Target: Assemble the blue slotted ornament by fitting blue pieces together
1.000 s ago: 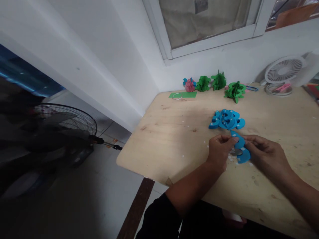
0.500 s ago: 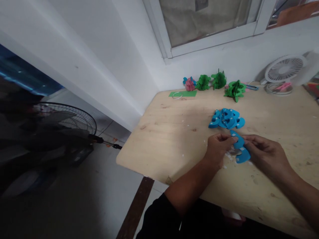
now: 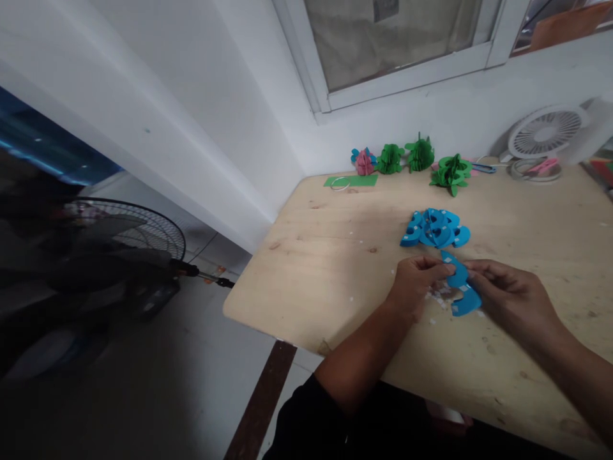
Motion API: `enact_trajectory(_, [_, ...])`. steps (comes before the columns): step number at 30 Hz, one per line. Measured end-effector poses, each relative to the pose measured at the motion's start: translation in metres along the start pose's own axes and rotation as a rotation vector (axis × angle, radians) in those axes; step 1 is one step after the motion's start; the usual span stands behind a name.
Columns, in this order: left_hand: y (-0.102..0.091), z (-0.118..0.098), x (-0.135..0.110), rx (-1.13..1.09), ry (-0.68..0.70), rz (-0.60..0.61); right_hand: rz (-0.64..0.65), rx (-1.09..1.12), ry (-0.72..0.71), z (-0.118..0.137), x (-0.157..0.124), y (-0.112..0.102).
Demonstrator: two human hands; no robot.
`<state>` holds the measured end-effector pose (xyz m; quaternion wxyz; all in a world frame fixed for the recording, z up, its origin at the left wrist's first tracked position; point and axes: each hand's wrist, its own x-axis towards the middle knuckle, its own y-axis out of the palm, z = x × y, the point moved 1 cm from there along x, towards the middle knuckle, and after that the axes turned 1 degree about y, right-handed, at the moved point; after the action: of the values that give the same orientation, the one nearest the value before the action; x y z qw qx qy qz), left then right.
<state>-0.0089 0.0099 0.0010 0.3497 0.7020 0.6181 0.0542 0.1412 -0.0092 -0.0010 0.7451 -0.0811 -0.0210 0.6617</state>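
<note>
A curved blue paper piece [image 3: 458, 273] with small white squares on it is held up between my hands over the table. My left hand [image 3: 417, 279] pinches its left edge between thumb and fingers. On the other side, my right hand [image 3: 506, 287] has its thumb and fingertips closed on the right edge. Below hangs or lies another blue curved piece [image 3: 467, 301]; whether the two are joined I cannot tell. Small white paper bits [image 3: 439, 298] are scattered under my hands. Just beyond them sits a cluster of similar blue paper pieces [image 3: 435, 228].
Along the wall stand green folded-paper shapes [image 3: 420, 154] and a pink and blue one [image 3: 364, 161]. A green strip [image 3: 352, 181] with a white ring lies at the back of the wooden table [image 3: 306, 268]. A small white fan [image 3: 546, 133] is at the back right.
My left hand has shifted very slightly left and the held blue paper has turned a little. The cluster and the shapes at the back have stayed put.
</note>
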Motion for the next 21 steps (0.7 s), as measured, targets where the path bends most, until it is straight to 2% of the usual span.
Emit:
enact_trajectory(15, [-0.006, -0.0075, 0.0011, 0.057, -0.002, 0.055, 0.059, 0.036, 0.04, 0.0026, -0.0021, -0.0003])
enact_trajectory(21, [-0.0096, -0.0062, 0.0051, 0.172, 0.151, 0.012, 0.09, 0.176, 0.148, -0.0033, -0.0003, 0.0])
